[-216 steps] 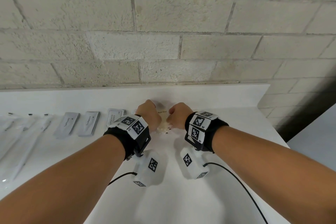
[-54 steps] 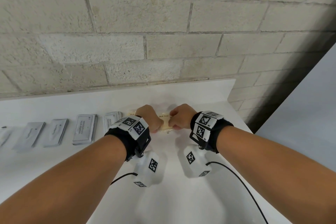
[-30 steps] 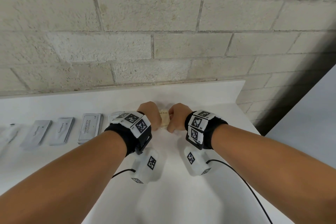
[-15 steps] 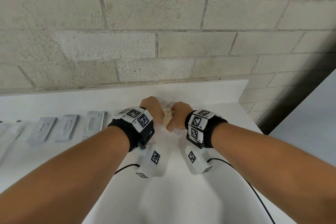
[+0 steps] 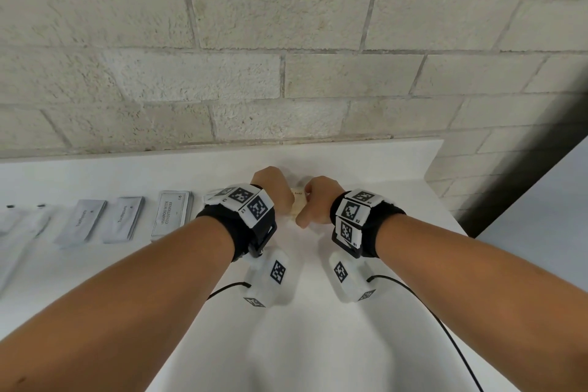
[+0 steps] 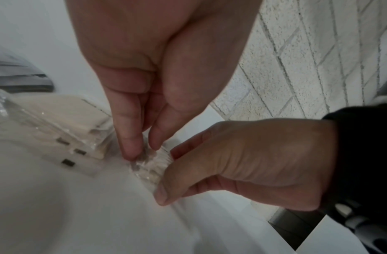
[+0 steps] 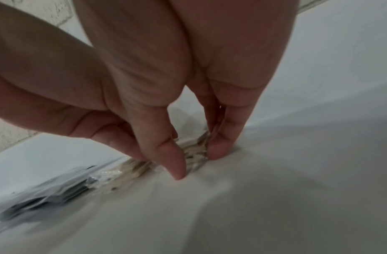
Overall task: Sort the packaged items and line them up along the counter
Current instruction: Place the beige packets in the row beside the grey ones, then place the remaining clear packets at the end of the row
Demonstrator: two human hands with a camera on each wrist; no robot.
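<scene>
Nearest the cam: your two forearms came in over the white counter [image 5: 318, 344], wrists w/ black bands and marker blocks, cables trailing back toward you.

Your left hand [image 5: 273, 189] and right hand [image 5: 318, 200] sat close together, knuckles up, both on the same small stack of cream soap packets [image 5: 299, 205]. Left wrist view: left fingers [image 6: 131, 137] and thumb pointed down and pinched the clear crinkled wrap at the stack's end. Right wrist view: right thumb [image 7: 173, 159] and fingers [image 7: 221, 146] curled down, gripping the stack's edges, tips touching the counter. So both hands were grasping the packets, neither released.

The packets: flat, pale cream/beige slabs in clear shiny plastic, small dark print at one end, a few layered on each other. Stack lay flat on the counter, near the right end. Long axis looked to run roughly toward the wall, but hands hid most of it, so can't tell for sure.

Left of your hands, a row along the counter: a white sachet [image 5: 173, 212] printed "SHAMPOO WITH CONDITIONER", text running toward the wall, then two grey toothpaste sachets [image 5: 124, 219], long axes also toward the wall, slightly tilted. Far left, clear long wrappers [image 5: 19, 223], blurred.

Farthest: pale block wall [image 5: 286, 73] behind the counter.
</scene>
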